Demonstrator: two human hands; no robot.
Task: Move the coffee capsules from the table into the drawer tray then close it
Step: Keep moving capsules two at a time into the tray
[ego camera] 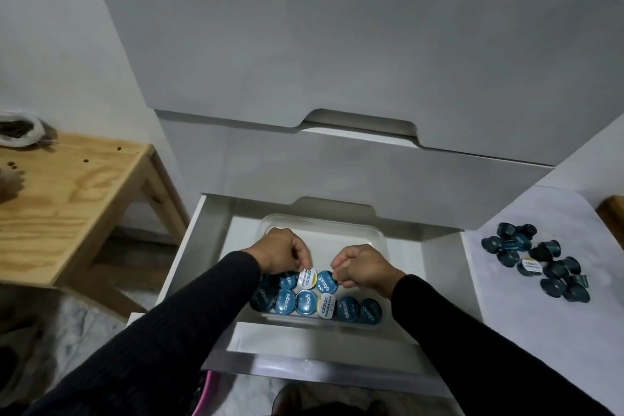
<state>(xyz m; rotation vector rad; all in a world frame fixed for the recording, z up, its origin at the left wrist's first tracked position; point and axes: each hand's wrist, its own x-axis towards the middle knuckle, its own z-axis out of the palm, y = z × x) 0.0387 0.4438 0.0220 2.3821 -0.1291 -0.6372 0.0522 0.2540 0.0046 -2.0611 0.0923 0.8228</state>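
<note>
Capsules (304, 294) are being set into the drawer tray (378, 240) at lower centre — each grip, left hand (287, 252) and right hand (361, 267), pinching one — while a pile (540, 263) on the worktop (547, 324), right, must be fetched next.

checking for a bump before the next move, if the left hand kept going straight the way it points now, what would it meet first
The left hand points forward and right over the clear tray. Going straight on, it would probably meet the right hand first, just across a narrow gap above the capsules in the tray. Depth is hard to judge from this single view.
</note>
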